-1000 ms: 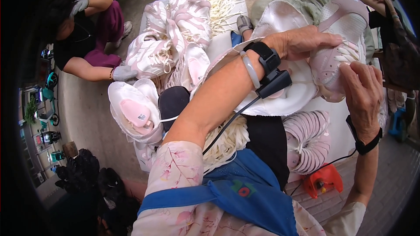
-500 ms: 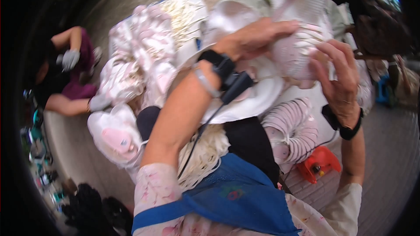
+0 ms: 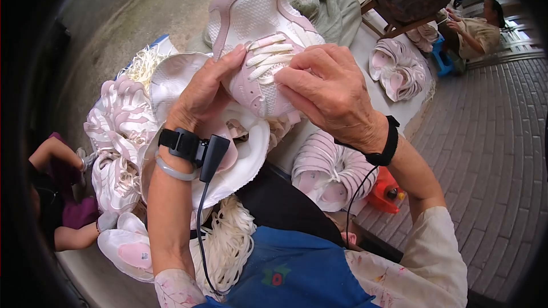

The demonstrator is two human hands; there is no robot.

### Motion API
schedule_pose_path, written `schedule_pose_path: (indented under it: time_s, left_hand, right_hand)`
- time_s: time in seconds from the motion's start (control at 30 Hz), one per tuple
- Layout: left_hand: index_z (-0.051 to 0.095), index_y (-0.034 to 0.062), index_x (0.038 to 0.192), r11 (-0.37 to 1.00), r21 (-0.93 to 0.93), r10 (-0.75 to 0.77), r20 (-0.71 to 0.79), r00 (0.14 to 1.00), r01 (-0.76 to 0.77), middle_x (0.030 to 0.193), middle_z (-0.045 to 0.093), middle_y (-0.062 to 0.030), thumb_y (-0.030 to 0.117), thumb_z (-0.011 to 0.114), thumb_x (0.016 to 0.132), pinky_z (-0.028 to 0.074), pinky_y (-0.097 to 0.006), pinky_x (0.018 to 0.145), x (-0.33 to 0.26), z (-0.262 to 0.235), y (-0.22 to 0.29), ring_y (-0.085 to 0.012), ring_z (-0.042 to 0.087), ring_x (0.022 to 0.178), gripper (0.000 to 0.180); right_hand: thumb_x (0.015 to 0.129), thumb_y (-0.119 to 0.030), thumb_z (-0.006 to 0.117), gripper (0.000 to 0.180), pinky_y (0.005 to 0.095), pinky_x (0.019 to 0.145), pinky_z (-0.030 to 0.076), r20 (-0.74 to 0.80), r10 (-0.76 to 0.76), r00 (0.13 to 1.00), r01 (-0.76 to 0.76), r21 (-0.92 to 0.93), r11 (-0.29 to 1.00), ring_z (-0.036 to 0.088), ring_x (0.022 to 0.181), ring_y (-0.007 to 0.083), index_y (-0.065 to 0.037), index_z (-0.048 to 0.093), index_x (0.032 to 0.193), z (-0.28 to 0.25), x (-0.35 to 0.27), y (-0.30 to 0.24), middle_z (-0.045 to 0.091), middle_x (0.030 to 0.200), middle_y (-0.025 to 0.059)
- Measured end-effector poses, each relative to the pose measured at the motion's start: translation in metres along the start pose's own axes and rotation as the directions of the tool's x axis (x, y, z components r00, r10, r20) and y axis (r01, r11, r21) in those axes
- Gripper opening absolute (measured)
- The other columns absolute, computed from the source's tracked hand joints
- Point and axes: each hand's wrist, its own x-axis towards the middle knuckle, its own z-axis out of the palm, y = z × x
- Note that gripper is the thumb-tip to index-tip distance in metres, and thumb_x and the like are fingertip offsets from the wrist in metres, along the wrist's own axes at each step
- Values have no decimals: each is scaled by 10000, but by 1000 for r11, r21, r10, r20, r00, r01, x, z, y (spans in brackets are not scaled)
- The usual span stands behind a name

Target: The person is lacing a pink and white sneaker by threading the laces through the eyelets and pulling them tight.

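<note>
A pink and white sneaker upper (image 3: 254, 17) is held up in front of me, with a cream shoelace (image 3: 268, 57) running through its eyelets in several rows. My left hand (image 3: 208, 88) grips the upper's left side, the thumb lying near the lace rows. On the other side, my right hand (image 3: 334, 94) is closed in a pinch at the right edge of the lacing, its fingertips on the shoelace. The exact bit between those fingertips is partly hidden. Below the upper, a white rounded piece (image 3: 260, 140) with a pink part inside lies by my left wrist.
Loose cream laces (image 3: 228, 245) lie on my lap beside my blue apron (image 3: 297, 268). Bundled uppers (image 3: 334, 168) sit near a red plastic object (image 3: 385, 194). More uppers (image 3: 117, 137) are heaped left, near a co-worker's gloved hand (image 3: 107, 221). Another person (image 3: 476, 31) sits far right.
The view has turned, and the upper now appears further left. My right hand's fingers, spread beside the upper before, have drawn together at the lacing. My left hand still holds the upper.
</note>
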Motion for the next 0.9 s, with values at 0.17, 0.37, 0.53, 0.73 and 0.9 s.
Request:
schedule_pose_path:
  time_s: [0.17,0.37,0.53,0.73,0.9]
  left_hand:
    - [512,-13,1259,1000,-4,13,-15,1000,-13,1185,608,-94,343,563,935,463,-317,944,-1,-3,-1,-165,594,1055,484]
    - [514,-22,1250,999,36,18,3,1000,-18,1173,607,-104,355,623,890,479,-316,915,-5,6,0,-170,595,1045,533]
    - [539,-18,1204,933,346,117,-29,993,-100,1028,640,-75,212,788,696,505,-284,829,-13,25,4,-158,622,895,611]
    - [575,-18,1153,918,397,83,-150,985,-17,961,652,-73,136,755,698,523,-264,753,-8,32,4,-146,630,803,514]
    - [564,-53,1148,957,286,94,-158,983,-46,992,652,-83,128,741,707,514,-268,790,-7,22,1,-144,631,852,509]
  right_hand:
    - [710,-51,674,219,364,723,432,-8,90,996,-90,23,996,569,798,247,-90,624,920,-4,-1,7,578,857,66]
    - [711,-58,661,187,355,692,417,-3,82,997,-82,-41,996,555,768,240,-79,617,892,3,-4,6,545,815,55]
    - [725,-61,696,218,357,704,450,73,103,992,-98,-61,993,576,783,262,-62,653,939,-3,-3,5,588,843,74]
    - [731,-55,671,171,358,676,464,37,236,971,-238,199,951,578,766,269,-71,626,895,-15,-12,11,581,849,90]
    - [717,-54,693,216,351,672,464,14,181,983,-181,158,971,582,765,252,-71,637,925,-13,-22,11,579,848,87]
